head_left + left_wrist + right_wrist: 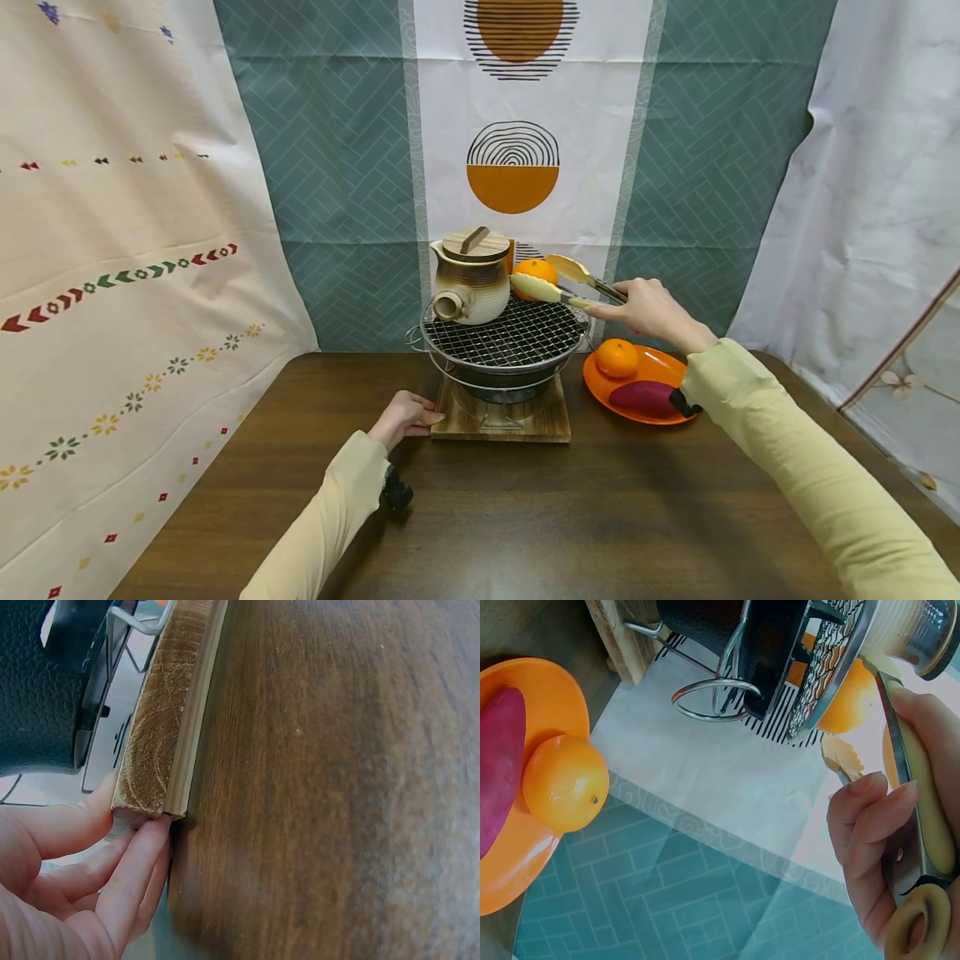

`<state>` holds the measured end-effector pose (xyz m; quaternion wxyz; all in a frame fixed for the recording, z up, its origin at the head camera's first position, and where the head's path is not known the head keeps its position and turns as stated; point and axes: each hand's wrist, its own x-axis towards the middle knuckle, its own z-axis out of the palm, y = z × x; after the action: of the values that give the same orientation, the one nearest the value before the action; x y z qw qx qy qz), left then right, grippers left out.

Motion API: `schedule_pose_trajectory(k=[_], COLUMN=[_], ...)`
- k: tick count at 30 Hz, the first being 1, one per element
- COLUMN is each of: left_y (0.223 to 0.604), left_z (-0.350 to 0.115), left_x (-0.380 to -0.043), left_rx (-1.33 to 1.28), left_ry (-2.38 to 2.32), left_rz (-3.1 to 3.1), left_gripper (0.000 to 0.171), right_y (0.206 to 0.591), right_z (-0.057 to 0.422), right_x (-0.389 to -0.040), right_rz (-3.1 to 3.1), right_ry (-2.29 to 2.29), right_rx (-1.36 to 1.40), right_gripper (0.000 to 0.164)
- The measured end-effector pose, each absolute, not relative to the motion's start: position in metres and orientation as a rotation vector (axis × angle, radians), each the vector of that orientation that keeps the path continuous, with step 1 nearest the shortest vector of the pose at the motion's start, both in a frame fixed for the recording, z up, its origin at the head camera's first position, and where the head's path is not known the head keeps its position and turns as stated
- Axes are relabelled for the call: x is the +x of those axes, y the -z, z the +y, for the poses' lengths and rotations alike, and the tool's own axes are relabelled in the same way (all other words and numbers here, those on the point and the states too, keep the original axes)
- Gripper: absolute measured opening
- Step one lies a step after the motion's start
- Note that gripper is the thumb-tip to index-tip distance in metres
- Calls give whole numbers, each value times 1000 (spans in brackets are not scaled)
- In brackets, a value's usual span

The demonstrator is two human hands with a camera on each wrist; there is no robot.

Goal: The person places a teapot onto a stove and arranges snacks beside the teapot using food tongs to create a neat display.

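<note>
My right hand (648,308) grips a pair of kitchen tongs (915,761) with pale yellow tips. The tongs' arms are spread, their tips by a mandarin orange (529,268) on the round wire grill (506,343); whether they touch it I cannot tell. Left of that fruit, a brown and cream clay teapot (487,300) with a wooden lid stands upright on the mesh. Down in front, my left hand (408,415) pinches the near-left corner of the wooden board (553,427) under the stove, thumb above and fingers against its edge in the left wrist view (82,877).
At the right, an orange plate (651,360) bears another mandarin orange (617,358) and a purple sweet potato (643,399). A patterned curtain (337,167) hangs behind the brown table (525,517). Wire handles stick out from the stove's sides.
</note>
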<state>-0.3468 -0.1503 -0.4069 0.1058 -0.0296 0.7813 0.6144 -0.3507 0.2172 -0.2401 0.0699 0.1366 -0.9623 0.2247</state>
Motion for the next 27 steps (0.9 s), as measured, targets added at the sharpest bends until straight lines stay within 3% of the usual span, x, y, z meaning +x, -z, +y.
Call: schedule_pose_trajectory(k=[14,22,27], left_y=[406,406,406], left_z=[-149,-149,-149], left_x=[-347,-346,-347], left_rx=[-125,-93,-100], left_ry=[-1803,-1802,-1801], left_rz=[2282,2294,2292], left_gripper=[37,37,37], right_y=[244,247,249], right_z=[226,232,235], right_x=[-342,-334,-330], right_rz=[-2897,-2846,-2833], right_ry=[-647,-631,-651], right_rx=[389,390,383], right_gripper=[88,71,69])
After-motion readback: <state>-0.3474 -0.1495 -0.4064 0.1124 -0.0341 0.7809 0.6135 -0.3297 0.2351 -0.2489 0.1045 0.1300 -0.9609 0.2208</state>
